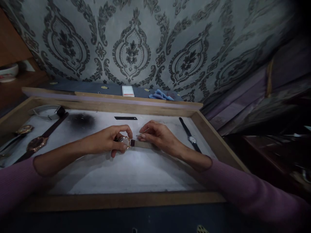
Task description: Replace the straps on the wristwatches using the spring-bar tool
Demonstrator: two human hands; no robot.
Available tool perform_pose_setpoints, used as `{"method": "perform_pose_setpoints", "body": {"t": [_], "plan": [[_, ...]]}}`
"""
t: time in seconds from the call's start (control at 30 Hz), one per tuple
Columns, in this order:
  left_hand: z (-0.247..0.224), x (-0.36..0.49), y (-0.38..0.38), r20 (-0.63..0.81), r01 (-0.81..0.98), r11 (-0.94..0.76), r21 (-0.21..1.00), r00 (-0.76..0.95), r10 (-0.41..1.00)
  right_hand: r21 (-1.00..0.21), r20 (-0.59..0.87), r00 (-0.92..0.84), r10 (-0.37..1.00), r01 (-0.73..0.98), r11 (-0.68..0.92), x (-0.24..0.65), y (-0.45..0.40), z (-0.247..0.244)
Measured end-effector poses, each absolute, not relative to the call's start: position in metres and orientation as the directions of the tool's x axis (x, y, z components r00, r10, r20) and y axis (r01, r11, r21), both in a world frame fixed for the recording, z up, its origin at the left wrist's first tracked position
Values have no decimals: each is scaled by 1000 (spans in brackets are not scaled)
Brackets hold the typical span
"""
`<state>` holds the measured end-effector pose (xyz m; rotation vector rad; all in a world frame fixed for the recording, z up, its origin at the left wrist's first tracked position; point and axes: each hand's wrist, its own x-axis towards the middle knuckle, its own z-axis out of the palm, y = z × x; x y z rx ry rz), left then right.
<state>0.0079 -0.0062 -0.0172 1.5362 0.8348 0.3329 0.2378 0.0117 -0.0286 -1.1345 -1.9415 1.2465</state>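
A wristwatch (125, 141) with a gold-toned case lies over the white floor of a shallow wooden tray (136, 200). My left hand (107, 138) is closed around its case, thumb on the near side and fingers curled over the far side. The watch's strap (143, 144), dark by the case and greyish beyond, runs right and passes beneath my right hand (164, 137). That hand is closed in a pinch just above the strap. A tiny pale object shows at its fingertips, too small to name.
A black blade-like strip (125, 118) lies behind my hands. A black-strapped watch (192, 139) is on the right, a brown-strapped watch (36, 144) on the left. Beyond the raised back rim stand a small white box (128, 92) and a blue cloth (160, 94).
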Motion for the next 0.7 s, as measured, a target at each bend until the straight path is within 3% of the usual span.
{"method": "perform_pose_setpoints", "body": {"t": [0.1,0.2,0.37,0.6,0.7], "plan": [[-18,8,-6,-264,308,57,950,692,672,-843,17,-485,874,464,274,238,12,-25],[-18,8,-7,-273,312,66,948,689,671,-684,33,-506,862,617,389,239,12,-18],[-15,9,-7,-284,317,76,945,686,670,-509,11,-543,840,720,471,240,15,-12],[-12,10,-9,-287,325,71,943,688,667,-412,-24,-589,808,742,529,247,19,-21],[-13,10,-8,-288,325,71,943,689,666,-454,-27,-555,832,748,484,247,17,-19]]}}
